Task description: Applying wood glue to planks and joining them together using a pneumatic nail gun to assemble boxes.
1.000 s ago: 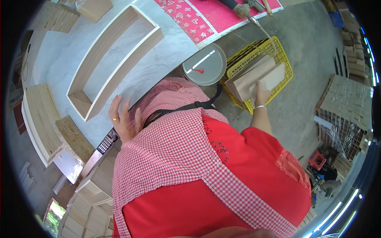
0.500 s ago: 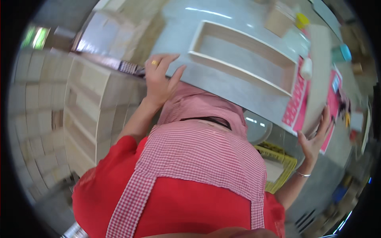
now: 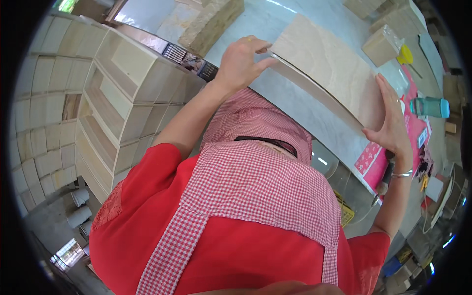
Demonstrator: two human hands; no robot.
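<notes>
A flat pale wooden board (image 3: pixel 329 66) lies over a shallow rectangular wooden frame (image 3: pixel 314 88) on the grey-white tabletop (image 3: pixel 305 105), hiding most of it. Just the frame's near side shows below the board's edge. At the board's left corner, my left hand (image 3: pixel 243 64) has its thumb and fingers closed on the edge. My right hand (image 3: pixel 391 118) grips the right end, fingers stretched along the short side and thumb at the near corner. Whether the fingers also touch the frame, I cannot tell.
Stacked wooden boxes (image 3: pixel 140 81) rise at the left. A wrapped wooden stack (image 3: pixel 211 27) stands beyond my left hand. To the right are a plastic-wrapped block (image 3: pixel 381 46), a yellow object (image 3: pixel 404 55), a teal-lidded jar (image 3: pixel 430 106) and pink patterned sheeting (image 3: pixel 371 160).
The long board has come from the right side of the table onto the frame. My left hand has moved right and taken its left corner; my right hand has moved up with its right end.
</notes>
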